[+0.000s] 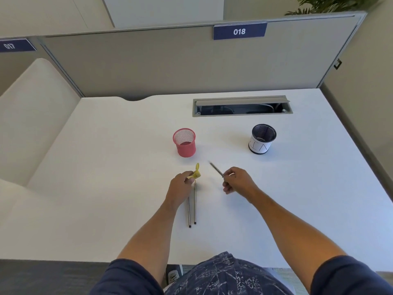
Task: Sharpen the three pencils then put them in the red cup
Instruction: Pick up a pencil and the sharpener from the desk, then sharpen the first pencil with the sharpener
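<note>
Three pencils, two mesh cups, one yellow sharpener, two hands.

Left hand: gripping yellow sharpener
Right hand: pinching blurred pencil
Two pencils: lying mid-desk
Red cup: standing beyond the hands, toward the desk's far edge

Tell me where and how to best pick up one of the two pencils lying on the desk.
Probably the right pencil. It lies flat, running toward you, with the left hand and yellow sharpener over its far end. Pinch the bare near half from above, fingers across the shaft. The other pencil lies close on its left, so come in from the right.
</note>
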The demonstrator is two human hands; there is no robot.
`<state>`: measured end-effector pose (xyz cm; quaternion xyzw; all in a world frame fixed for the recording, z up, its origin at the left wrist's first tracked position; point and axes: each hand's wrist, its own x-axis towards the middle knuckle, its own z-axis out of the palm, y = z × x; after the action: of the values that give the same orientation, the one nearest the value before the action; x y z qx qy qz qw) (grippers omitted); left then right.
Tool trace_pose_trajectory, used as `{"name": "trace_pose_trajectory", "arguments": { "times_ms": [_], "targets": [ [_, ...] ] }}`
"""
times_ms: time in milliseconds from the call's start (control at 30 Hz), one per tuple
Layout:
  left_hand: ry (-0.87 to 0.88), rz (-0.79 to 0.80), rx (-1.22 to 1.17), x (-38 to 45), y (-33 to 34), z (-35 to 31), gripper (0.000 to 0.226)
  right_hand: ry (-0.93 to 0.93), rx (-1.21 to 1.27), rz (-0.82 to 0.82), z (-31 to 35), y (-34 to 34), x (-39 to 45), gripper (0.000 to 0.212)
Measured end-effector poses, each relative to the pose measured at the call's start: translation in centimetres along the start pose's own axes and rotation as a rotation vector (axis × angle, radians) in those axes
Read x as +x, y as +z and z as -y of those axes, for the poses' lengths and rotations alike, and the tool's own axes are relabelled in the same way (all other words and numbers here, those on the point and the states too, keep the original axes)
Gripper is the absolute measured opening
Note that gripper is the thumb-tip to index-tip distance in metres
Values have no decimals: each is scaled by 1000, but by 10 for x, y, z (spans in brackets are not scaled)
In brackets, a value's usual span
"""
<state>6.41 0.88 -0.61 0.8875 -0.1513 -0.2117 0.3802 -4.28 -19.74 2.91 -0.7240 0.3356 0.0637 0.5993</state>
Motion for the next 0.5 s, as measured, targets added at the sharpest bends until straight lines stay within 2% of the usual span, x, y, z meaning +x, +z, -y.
{"name": "trace_pose_trajectory", "arguments": {
  "times_ms": [67,167,233,333,500],
  "targets": [
    [-27,40,-76,2,-2,-8,26,-68,-32,10,-1,-8,1,15],
    [-82,93,-315,0,-7,-20,12,-149,-34,28,-7,-17,2,6],
    [-118,90,-435,0,-10,-23,12,-216,-98,18,-10,-20,0,10],
    [-146,95,-453,-1,-14,-25,20,-258,-172,45,-10,-24,-3,8],
    [-175,148,-430,-2,-15,-24,21,-272,-163,76,-11,-26,-6,8]
  ]
}}
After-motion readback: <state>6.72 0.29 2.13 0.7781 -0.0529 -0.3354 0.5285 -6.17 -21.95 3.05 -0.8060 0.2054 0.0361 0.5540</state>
